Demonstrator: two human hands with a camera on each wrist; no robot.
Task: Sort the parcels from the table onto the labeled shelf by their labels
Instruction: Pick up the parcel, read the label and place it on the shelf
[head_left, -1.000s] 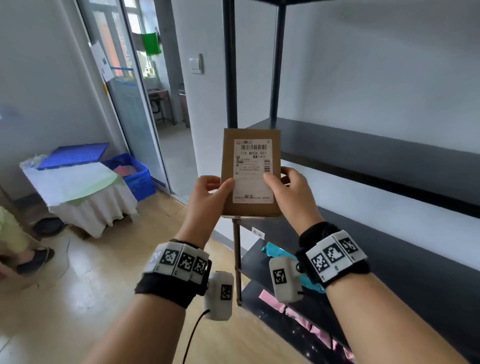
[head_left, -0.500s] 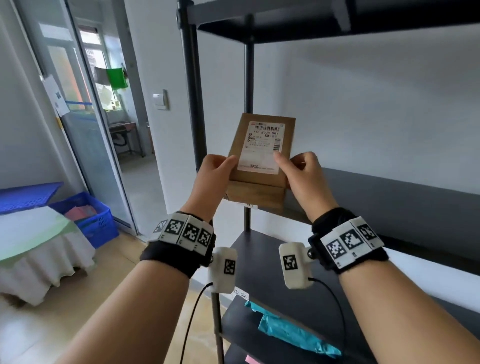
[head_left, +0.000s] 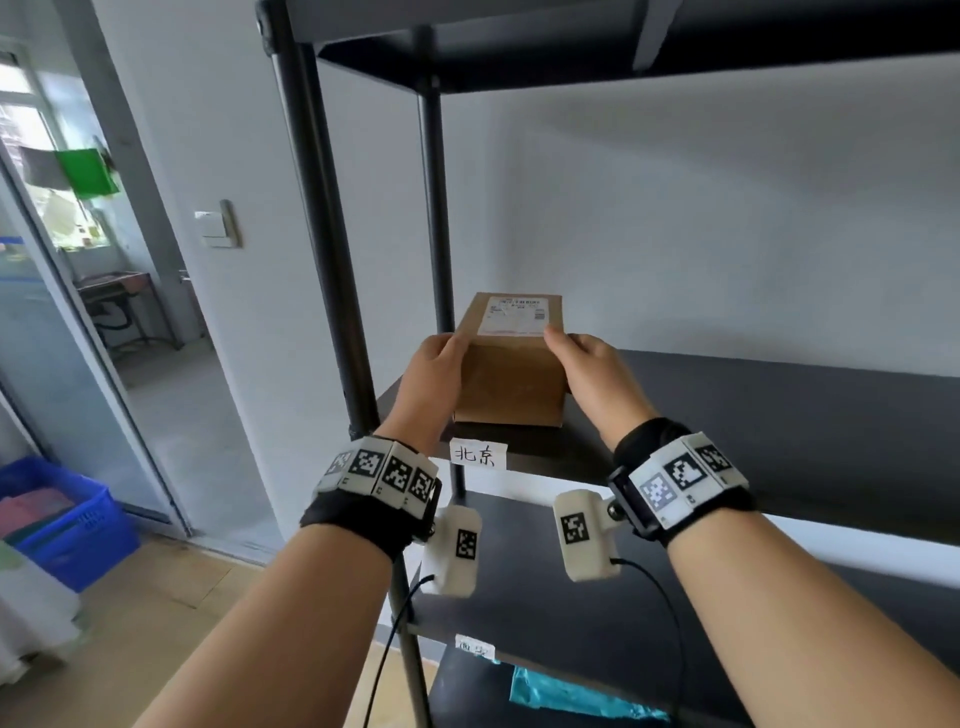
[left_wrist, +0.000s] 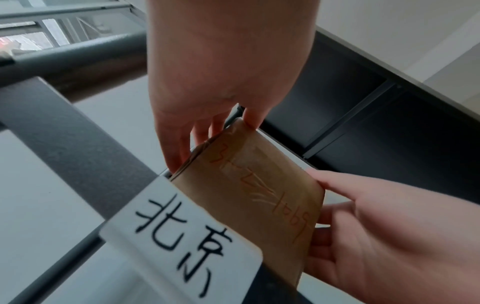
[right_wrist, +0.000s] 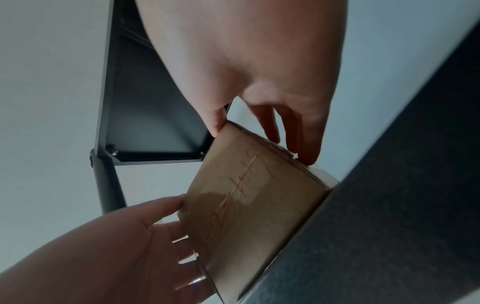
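Observation:
A brown cardboard box (head_left: 511, 384) with a white shipping label (head_left: 514, 314) on top rests flat at the left end of the black shelf board (head_left: 779, 415), just above the white shelf tag reading 北京 (head_left: 478, 454). My left hand (head_left: 436, 364) grips the box's left side, thumb on the top edge. My right hand (head_left: 587, 369) grips the right side the same way. The left wrist view shows the box (left_wrist: 246, 195) behind the tag (left_wrist: 182, 236), with the left fingers (left_wrist: 179, 148) down its side. In the right wrist view the box (right_wrist: 254, 205) sits against the shelf (right_wrist: 402, 205).
The rack's black post (head_left: 322, 208) stands just left of the box, with another shelf (head_left: 623, 41) overhead. A teal parcel (head_left: 571, 696) lies on a lower shelf that carries its own tag (head_left: 475, 647). A blue crate (head_left: 67, 519) sits on the floor at left.
The box was held upright in the air with its label facing me; both hands have tipped it flat and carried it forward onto the shelf board above the tag.

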